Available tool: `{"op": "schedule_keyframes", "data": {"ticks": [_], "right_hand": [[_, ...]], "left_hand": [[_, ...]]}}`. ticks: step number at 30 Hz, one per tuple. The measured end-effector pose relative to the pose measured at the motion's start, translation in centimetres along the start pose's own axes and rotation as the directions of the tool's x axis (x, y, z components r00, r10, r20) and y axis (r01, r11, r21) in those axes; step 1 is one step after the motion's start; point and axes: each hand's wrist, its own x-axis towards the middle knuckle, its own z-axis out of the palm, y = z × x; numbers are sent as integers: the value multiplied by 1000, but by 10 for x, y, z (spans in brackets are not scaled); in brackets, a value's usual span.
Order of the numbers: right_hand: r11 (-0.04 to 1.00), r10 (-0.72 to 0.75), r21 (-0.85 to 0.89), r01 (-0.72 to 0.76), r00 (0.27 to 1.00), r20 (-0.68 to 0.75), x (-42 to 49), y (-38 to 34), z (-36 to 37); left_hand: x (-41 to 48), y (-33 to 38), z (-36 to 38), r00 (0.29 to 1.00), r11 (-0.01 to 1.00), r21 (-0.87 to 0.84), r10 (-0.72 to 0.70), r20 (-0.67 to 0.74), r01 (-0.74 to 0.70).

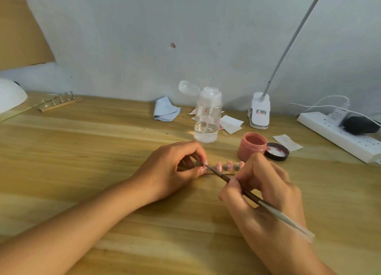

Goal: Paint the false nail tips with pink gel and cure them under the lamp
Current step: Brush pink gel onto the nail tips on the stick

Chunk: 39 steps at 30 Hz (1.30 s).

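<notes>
- I count three pink nail tips [229,164] plainly showing in a row between my hands, near the middle of the table [82,151], and a fourth at the row's left end under my fingertips.
- There is one jar of pink gel [252,146], open, just beyond my right hand, with its one dark lid [277,151] lying upturned beside it on the right.
- Farther off are one clear pump bottle [207,118] with its cap flipped up, one blue cloth [166,110], one clip lamp [259,112], one power strip [340,136] and two white paper squares [232,123].
- Far left is a second rack [59,102] with five small stands; what sits on them is too small to tell.
- The white curing lamp [10,97] is cut off by the left edge.
- My right hand covers the right end of the row, so I cannot tell whether more tips sit there. Pink-stained papers are half hidden behind the bottle.
- My left hand [175,171] has its fingers curled, thumb and forefinger pinching the leftmost tip.
- My right hand [266,188] pinches the one brush [218,173] like a pen, with its bristle end touching that pinched tip.
</notes>
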Motion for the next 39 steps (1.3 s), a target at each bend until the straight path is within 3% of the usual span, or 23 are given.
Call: {"op": "schedule_keyframes", "data": {"ticks": [7,9,10,12,13,14,15,17,19,24,39], "right_hand": [[995,-47,82,47,999,-1,-3,-5,-4],[977,146,154,-150,989,33,-2,2,11],[929,247,239,-284,954,172,-13,9,14],[840,470,232,-491,871,143,-21,44,26],[846,463,213,-489,872,162,-20,45,29],[905,399,82,-417,900,175,-18,31,22],[952,283,69,-298,944,170,-15,15,10],[989,143,43,-143,990,-10,1,-8,-1],[997,54,-53,-52,998,29,-3,-8,-6],[999,48,20,-49,998,41,2,-3,2],[1000,11,-24,-10,1000,12,1,-5,0]], "left_hand": [[-1,2,-1,1000,1000,-16,-2,20,2],[0,1,-1,1000,1000,11,6,14,-6],[0,0,-1,1000,1000,19,9,11,-9],[0,-1,0,1000,1000,24,13,4,-13],[0,-1,0,1000,1000,28,14,2,-14],[0,-1,0,1000,999,31,16,1,-16],[0,-1,0,1000,999,33,16,0,-16],[0,0,0,1000,999,31,12,-1,-12],[0,0,0,1000,1000,30,10,0,-10],[0,1,-1,1000,999,38,0,-2,0],[-1,2,-1,1000,1000,19,11,13,-11]]}}
